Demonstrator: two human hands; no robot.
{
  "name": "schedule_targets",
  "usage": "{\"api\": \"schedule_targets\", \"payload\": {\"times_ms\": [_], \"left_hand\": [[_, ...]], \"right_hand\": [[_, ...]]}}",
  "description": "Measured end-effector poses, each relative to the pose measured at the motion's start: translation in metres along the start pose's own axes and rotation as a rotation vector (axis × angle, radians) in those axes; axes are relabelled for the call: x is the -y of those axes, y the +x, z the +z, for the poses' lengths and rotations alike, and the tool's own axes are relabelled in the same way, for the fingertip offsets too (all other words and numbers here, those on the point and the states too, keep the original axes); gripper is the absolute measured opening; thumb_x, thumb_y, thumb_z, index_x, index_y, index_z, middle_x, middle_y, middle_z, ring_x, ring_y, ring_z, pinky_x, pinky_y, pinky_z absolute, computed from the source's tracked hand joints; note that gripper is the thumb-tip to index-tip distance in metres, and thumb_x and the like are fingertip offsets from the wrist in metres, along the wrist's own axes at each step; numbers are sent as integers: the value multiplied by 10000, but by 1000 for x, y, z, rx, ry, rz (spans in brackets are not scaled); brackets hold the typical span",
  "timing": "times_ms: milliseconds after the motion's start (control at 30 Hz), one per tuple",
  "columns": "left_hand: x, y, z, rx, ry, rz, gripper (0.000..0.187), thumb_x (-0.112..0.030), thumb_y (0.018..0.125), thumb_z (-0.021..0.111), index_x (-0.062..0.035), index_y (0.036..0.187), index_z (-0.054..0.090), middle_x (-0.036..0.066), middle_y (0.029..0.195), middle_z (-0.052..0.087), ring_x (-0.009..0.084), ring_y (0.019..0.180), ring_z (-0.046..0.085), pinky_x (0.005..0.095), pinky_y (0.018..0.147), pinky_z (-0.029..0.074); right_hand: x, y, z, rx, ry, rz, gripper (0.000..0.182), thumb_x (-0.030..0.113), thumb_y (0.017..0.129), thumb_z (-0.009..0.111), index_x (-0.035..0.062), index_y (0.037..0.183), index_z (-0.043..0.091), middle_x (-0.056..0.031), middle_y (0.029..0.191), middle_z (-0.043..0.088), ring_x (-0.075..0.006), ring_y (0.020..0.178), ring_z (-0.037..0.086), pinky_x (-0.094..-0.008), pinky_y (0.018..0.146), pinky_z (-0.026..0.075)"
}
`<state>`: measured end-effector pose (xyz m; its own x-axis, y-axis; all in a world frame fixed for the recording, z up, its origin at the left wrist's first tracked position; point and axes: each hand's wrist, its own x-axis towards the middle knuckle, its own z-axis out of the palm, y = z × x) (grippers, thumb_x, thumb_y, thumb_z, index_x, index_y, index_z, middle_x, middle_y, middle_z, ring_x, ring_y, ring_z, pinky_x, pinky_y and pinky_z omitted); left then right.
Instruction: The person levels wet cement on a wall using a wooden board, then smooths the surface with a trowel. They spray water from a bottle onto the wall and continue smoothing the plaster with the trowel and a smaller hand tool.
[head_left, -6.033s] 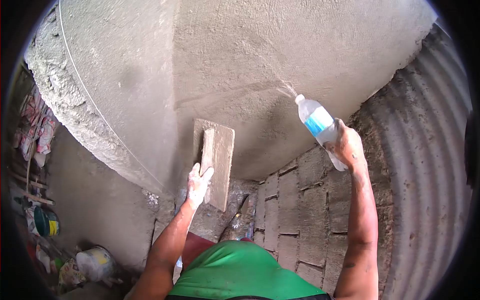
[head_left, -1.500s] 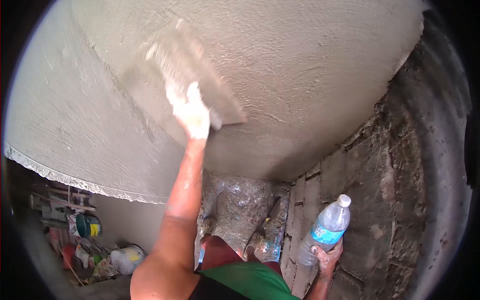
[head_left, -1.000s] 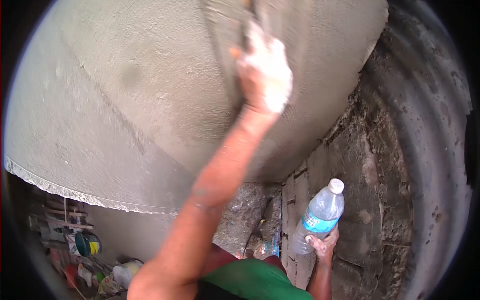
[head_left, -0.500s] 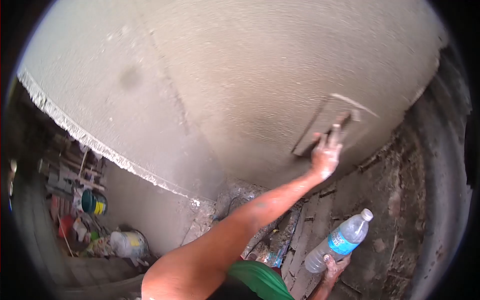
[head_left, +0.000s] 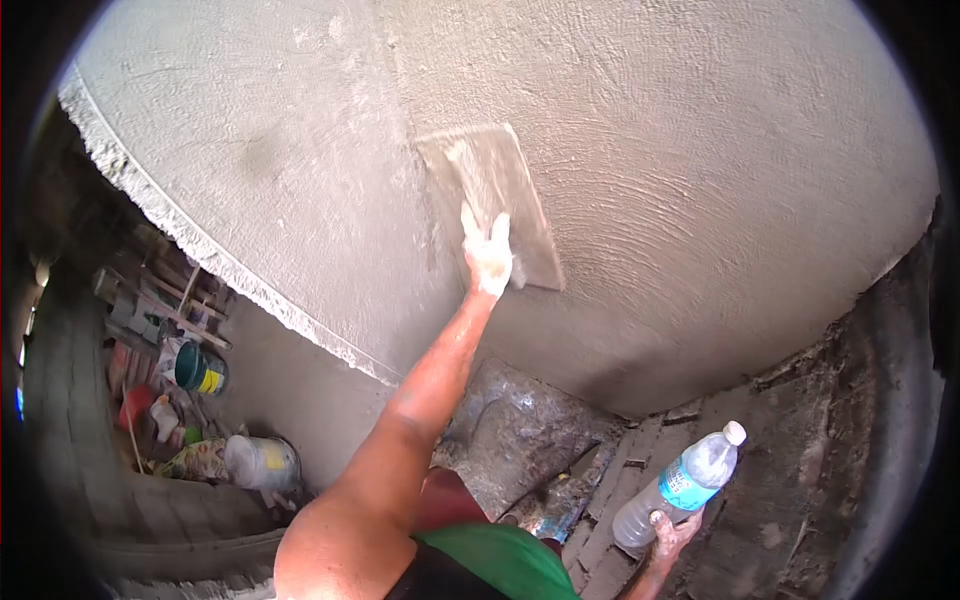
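My left hand [head_left: 488, 262], coated in pale wet plaster, is closed around the handle of a rectangular plastering float [head_left: 523, 215]. The handle is mostly hidden under plaster and my fingers. The float lies against the grey plastered wall [head_left: 660, 130], close to the inner corner line. Low on the right, my right hand [head_left: 678, 535] is wrapped around a clear plastic bottle [head_left: 708, 462] with a blue label and a white cap. The bottle is tilted, its cap towards the upper right.
A rough plaster edge [head_left: 215, 262] runs down the left wall. Beyond it stand a dark green bucket [head_left: 188, 366], a white pail [head_left: 262, 462] and a red container [head_left: 135, 408]. Below the corner lies a grey plaster-smeared sheet [head_left: 530, 435], beside wooden planks [head_left: 640, 455].
My left hand has swept the float leftwards and up across the wall to the corner, where curved marks now show. My right hand still holds the bottle in nearly the same place.
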<state>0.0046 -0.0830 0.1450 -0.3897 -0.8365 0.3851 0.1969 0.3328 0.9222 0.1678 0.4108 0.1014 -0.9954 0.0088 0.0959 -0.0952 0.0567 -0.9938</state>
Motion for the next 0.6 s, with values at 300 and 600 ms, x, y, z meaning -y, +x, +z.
{"api": "schedule_targets", "payload": {"times_ms": [300, 600], "left_hand": [[137, -114, -77, 202, 247, -241, 578, -316, 942, 539, -104, 1446, 352, 309, 1066, 607, 489, 966, 579, 510, 828, 458], [118, -187, -223, 514, 358, -4, 533, -210, 915, 582, -134, 1415, 414, 246, 1155, 614, 469, 1038, 576, 489, 890, 475]], "right_hand": [[64, 14, 131, 333, -385, 319, 817, 258, 596, 849, -116, 1219, 475, -201, 1050, 628, -256, 982, 610, -380, 833, 518], [88, 123, 274, 625, -648, -194, 503, 182, 628, 759, 0, 1057, 571, -98, 921, 642, -180, 859, 602, -338, 754, 518]]}}
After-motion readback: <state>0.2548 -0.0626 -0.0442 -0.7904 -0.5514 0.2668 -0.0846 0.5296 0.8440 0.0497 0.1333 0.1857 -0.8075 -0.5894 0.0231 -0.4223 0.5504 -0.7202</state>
